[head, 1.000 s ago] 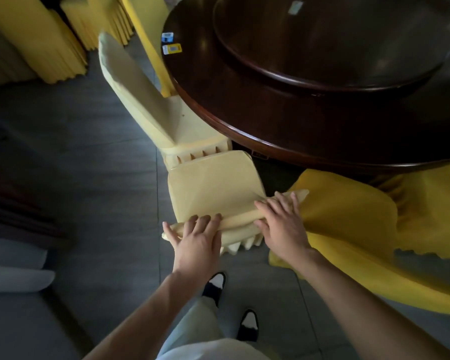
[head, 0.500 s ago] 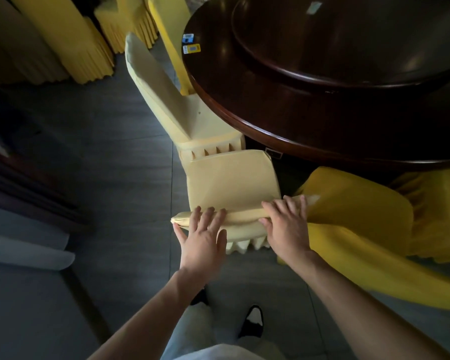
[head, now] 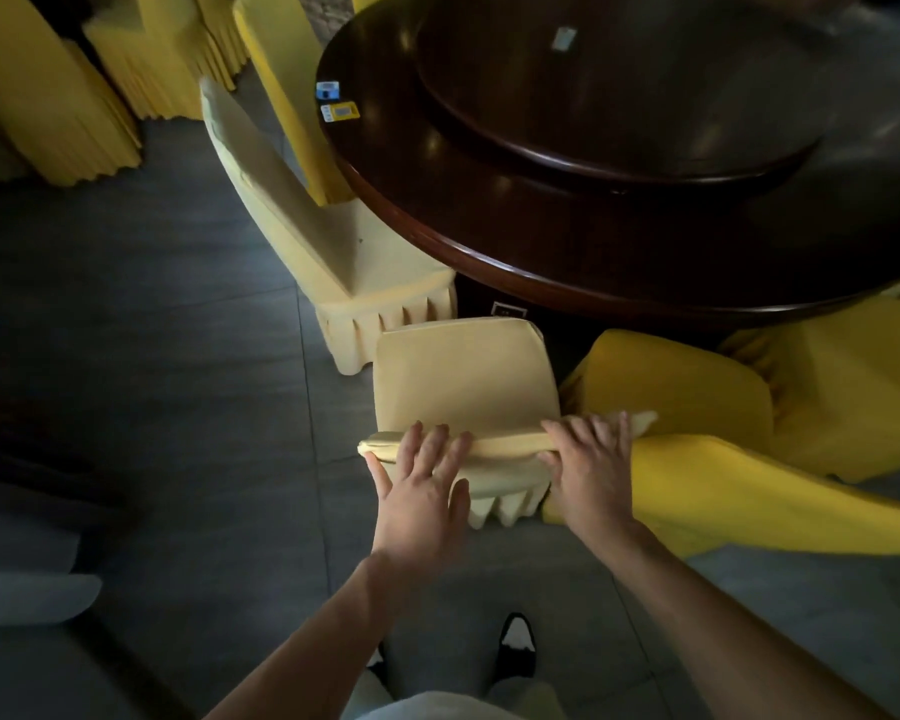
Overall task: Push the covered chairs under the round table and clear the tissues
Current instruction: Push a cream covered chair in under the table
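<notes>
Pale-yellow fabric covers the chair (head: 466, 376) in front of the person; its seat faces the round table (head: 515, 236), front edge near the dark wooden rim but not under it. Both hands sit on the top of the chair's backrest. Left hand (head: 421, 491): palm down, fingers fairly straight and spread, laid over the top edge, thumb out to the side, pressing rather than gripping. Right hand (head: 591, 462): fingers draped over the top edge near its right end; whether they curl round the far side, cannot tell.

A second pale covered chair (head: 333, 252) stands to the left, seat tucked partly beneath the table rim. A brighter yellow covered chair (head: 697, 397) sits just right of the pushed chair, touching or nearly touching it. More yellow covered chairs (head: 48, 106) stand well apart at upper left.

On the table: a raised dark turntable (head: 619, 96); two small packets, one blue-white (head: 327, 87), one yellow (head: 340, 111), near the left rim, possibly tissue packs, print too small to read.

Floor: grey tiles (head: 178, 356). Black-and-white shoe (head: 518, 644) visible below.
</notes>
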